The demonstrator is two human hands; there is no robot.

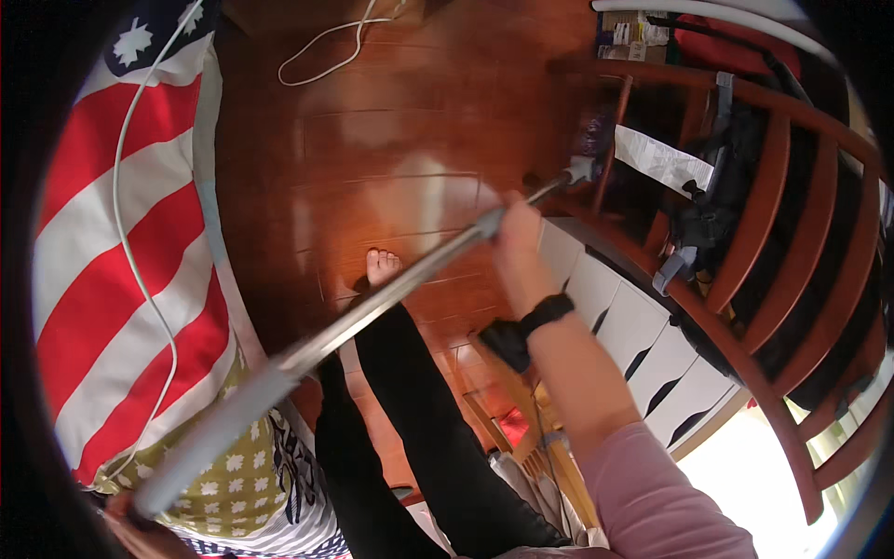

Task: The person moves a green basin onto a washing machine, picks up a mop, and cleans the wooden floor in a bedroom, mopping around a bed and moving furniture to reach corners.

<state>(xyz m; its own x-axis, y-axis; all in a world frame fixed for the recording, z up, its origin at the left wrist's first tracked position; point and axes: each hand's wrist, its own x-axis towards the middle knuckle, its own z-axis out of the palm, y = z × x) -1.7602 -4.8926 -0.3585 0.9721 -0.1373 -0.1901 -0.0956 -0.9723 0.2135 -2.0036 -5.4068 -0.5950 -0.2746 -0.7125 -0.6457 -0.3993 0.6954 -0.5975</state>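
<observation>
A long metal pole (372, 303) with a grey grip (219, 438) slants across the view, from the lower left to the upper right. My left hand (144, 533) is closed around the grip's near end, partly cut off by the picture's dark rim. Farther up, my right hand (519, 226) wraps the pole near a grey collar, smeared a little by motion. A light grey joint (579, 170) sits at the pole's far end, beside dark wooden slats. What is fastened beyond it is too dark and blurred to tell. A black band (548, 312) circles my right wrist.
On the left lies a bed with a red-and-white striped cover (121, 233), a white cable across it. Slatted brown wooden furniture (764, 224) holding black straps stands right, above white drawers (619, 326). Another cable (321, 74) lies on the reddish floor (372, 177). My bare foot (382, 265) is below the pole.
</observation>
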